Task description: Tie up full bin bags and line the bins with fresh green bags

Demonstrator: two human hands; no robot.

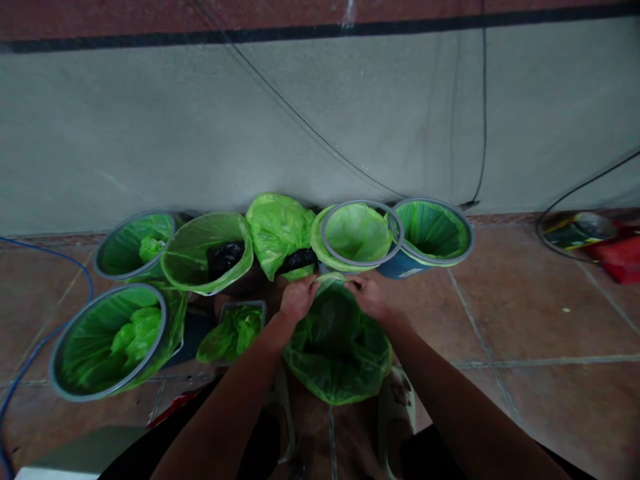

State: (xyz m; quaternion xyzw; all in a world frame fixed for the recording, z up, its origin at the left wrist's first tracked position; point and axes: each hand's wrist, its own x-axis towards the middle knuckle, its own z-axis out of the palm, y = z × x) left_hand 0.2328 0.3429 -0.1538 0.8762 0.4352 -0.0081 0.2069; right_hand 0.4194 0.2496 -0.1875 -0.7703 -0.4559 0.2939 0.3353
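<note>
A green plastic bag [340, 360] lines a bin standing between the person's feet, its mouth wide open. My left hand [299, 297] grips the far rim of this bag, fingers closed on the plastic. Just to the right, my right hand [369, 296] pinches the same far edge. Beyond my hands stands a bin with a light green liner [357, 233] and a loose grey ring [397, 230] tilted on its top. Touching it on the right is another lined bin [434, 230]. The bottom of the held bag is dark and hard to see.
Several more lined bins [107, 340] stand at the left, near a bulging green bag [277, 227] and a small container of green plastic [240, 330]. A blue hose [89, 280] runs down the far left. Cables hang along the wall [200, 133]. A red item [620, 257] lies far right.
</note>
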